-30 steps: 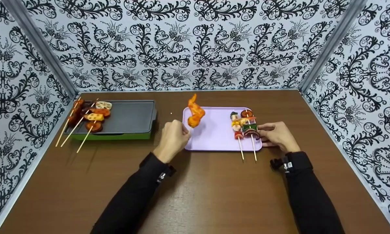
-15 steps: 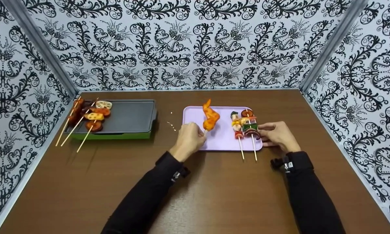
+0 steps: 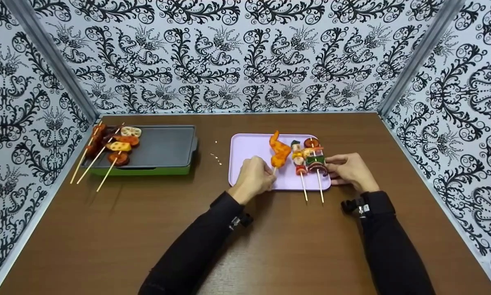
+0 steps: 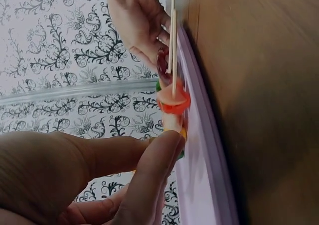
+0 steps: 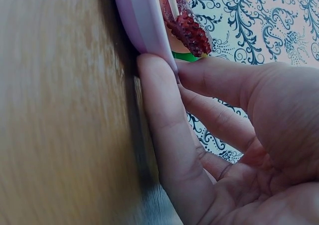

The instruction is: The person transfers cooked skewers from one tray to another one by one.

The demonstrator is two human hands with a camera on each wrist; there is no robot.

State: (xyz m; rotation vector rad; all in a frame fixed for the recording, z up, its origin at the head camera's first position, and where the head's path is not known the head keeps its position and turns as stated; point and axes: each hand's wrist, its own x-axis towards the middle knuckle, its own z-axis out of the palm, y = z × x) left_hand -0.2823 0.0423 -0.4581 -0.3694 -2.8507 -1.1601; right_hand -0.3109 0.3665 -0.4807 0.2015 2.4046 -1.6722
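Observation:
My left hand (image 3: 253, 176) pinches the stick of a chicken wing skewer (image 3: 280, 153), its orange wing tilted up over the lilac tray (image 3: 245, 143). To the wing's right, two mixed skewers lie on the tray: a narrower skewer (image 3: 298, 159) and a wider skewer (image 3: 315, 157) with a dark red, bumpy piece (image 5: 192, 33). Their sticks stick out past the front rim. At the tray's right end my right hand (image 3: 349, 170) grips the rim between thumb and fingers. The left wrist view has the thumb and finger (image 4: 159, 157) close together, hiding the wing's stick.
A grill with a dark plate (image 3: 163, 143) and green base (image 3: 171, 171) stands at the left. Several skewers (image 3: 118, 146) lie on its left part, sticks hanging over the front. Small pale specks (image 3: 216, 157) dot the wooden table between grill and tray. Patterned walls enclose three sides.
My left hand has carried the chicken wing skewer rightward, from the tray's left end to beside the two mixed skewers, and somewhat lower. The right hand has stayed at the tray's rim.

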